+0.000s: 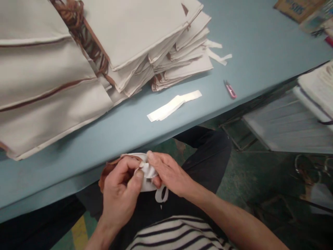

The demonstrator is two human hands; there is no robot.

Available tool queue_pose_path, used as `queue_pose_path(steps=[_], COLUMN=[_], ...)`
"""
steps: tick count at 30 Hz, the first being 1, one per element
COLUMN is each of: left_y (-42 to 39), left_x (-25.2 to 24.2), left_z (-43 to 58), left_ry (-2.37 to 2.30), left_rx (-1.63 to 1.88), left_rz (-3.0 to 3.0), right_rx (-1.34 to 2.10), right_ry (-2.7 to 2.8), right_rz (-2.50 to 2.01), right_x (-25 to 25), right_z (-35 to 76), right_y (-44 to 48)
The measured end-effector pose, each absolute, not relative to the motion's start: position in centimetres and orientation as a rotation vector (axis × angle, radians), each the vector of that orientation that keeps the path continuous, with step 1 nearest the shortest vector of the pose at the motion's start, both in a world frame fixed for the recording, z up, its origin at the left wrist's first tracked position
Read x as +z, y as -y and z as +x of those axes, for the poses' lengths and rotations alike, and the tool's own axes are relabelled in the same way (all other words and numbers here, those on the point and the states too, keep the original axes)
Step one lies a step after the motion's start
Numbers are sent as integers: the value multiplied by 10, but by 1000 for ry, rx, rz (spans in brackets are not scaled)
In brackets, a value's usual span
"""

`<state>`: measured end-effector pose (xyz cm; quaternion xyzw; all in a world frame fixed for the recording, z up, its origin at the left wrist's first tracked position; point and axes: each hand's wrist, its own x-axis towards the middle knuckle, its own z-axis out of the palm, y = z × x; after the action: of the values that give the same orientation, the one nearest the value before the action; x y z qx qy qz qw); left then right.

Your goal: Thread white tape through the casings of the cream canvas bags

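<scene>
The left hand (120, 187) and right hand (173, 173) both pinch the white cloth (149, 171) over the lap, beside the near edge of the desk (127, 128). Thumbs close to the fold and an even pull should prevent slipping. The far-right cardboard box (299, 9) hides any contents.

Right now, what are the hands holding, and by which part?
Left hand and right hand pinch white fabric at a bunched part; which edge is unclear.
</scene>
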<state>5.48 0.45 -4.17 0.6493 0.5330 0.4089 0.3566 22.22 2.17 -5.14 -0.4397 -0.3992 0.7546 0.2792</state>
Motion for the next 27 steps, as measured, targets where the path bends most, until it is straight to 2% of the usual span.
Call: queue_pose_path(steps=[4, 13, 16, 19, 23, 27], left_y=[-6, -18, -19, -20, -28, -34], left_x=[-43, -30, -26, -18, 6, 36], left_z=[31, 25, 22, 20, 23, 33], left_ry=[-1418, -1340, -1267, -1251, -1254, -1276], left_rx=[898, 893, 901, 884, 772, 706], left_rz=[1110, 887, 888, 959, 1143, 1353], right_rx=[2185, 2271, 1820, 1383, 1258, 1274], right_ry=[1031, 1342, 1768, 1817, 1694, 1729], right_rz=[-1160, -1353, -1639, -1793, -1435, -861], right_x=[-33, -13, -13, 0, 24, 20], right_z=[238, 290, 323, 340, 312, 259], right_y=[-16, 20, 29, 26, 0, -41])
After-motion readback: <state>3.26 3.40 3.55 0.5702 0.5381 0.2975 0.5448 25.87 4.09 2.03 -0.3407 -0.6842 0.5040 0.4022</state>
